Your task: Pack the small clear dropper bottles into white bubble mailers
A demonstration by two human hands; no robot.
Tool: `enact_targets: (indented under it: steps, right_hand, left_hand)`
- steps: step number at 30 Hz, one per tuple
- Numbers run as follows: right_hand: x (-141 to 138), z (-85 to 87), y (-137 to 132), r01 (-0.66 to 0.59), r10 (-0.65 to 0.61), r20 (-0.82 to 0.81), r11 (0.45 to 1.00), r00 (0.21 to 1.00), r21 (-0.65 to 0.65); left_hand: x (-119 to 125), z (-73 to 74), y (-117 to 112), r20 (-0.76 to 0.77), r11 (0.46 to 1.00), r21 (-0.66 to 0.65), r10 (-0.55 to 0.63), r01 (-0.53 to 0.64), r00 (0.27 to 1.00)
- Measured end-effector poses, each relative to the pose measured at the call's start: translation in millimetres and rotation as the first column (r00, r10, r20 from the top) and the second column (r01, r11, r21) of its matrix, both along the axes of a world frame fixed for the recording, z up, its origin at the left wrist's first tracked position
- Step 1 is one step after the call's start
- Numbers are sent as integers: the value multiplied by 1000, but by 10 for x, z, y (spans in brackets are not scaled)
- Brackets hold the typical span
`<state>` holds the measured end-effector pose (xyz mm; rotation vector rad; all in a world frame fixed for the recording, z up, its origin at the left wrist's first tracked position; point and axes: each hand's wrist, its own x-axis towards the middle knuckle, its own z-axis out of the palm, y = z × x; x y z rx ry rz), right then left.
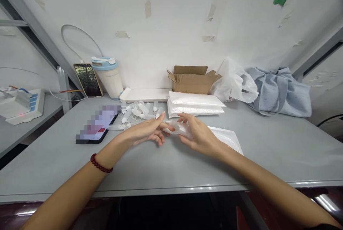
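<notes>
My right hand (200,135) is closed round a translucent whitish sleeve (182,130), which looks like a bubble-wrap bag; its round mouth faces left. At that mouth are the fingertips of my left hand (148,130), with its thumb raised and its other fingers loosely apart. Whether a fingertip reaches inside is hard to make out. A white bubble mailer (229,140) lies flat on the table, partly hidden behind my right hand. Just beyond my left hand is a loose pile of small white tube-shaped items with thin cords (140,109).
Padded mailers (197,103) are stacked before an open cardboard box (193,82). A plastic bag (235,83) and a blue-grey cloth bag (281,92) stand right. At left are a phone (100,124), a propped phone (88,79), a tumbler (108,78) and a power strip (29,106).
</notes>
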<state>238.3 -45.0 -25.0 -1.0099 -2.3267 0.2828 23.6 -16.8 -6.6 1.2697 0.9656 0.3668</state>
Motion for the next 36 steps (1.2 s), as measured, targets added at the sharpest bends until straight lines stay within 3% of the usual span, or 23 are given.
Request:
enact_targets:
  steps: [2,3,4,6,8,10,12,15,17,19,23,26,29,33,36]
  right_hand:
    - [10,7,9,4,-4,20,1000,1000,-11]
    - [15,8,15,7,-7,34,1000,999,-19]
    - [19,8,20,12,-10,50,1000,999,-27]
    - [22,7,26,22,-18,82,999,996,-44]
    - [14,11,20,32,-24,120,997,992,-64]
    - [-2,23,7,34,-21,162,996,986,-80]
    - [-17,40,-4,33,-13,214,995,977,-92]
    - [-16,59,-4,54,-17,300,992,954,-115]
    - [5,62,8,71,-24,335,989,942,-128]
    - [37,62,22,76,-24,345,988,938,-137]
    - [88,61,47,76,-13,335,982,942,-175]
    - [99,65,61,48,17,286,975,958,-217]
    - [99,68,73,19,43,230,964,972,-264]
    - [83,50,72,-23,83,188,953,979,-303]
    - [57,26,50,-89,157,180,938,971,-335]
  left_hand:
    - [-35,18,45,-133,976,205,97,-68,986]
    - [-58,26,75,-218,924,368,194,-104,956]
    - [-82,28,107,-290,834,540,312,-114,905]
    - [-131,5,170,-364,606,795,514,-28,777]
    - [-166,-65,221,-401,453,883,597,120,695]
    - [-171,-170,251,-444,386,890,605,244,661]
    - [-142,-276,262,-484,357,875,607,328,631]
    - [-69,-358,265,-523,356,852,604,383,602]
    - [-45,-318,265,-528,388,849,583,359,618]
    - [-74,-195,255,-506,472,843,535,257,677]
    - [-267,172,197,-373,703,710,434,-49,820]
    - [-381,331,161,-387,804,595,307,-19,869]
    - [-348,272,153,-436,819,557,148,136,888]
    - [-97,23,105,-393,803,548,-1,235,920]
    - [129,-145,16,-332,702,677,26,219,943]
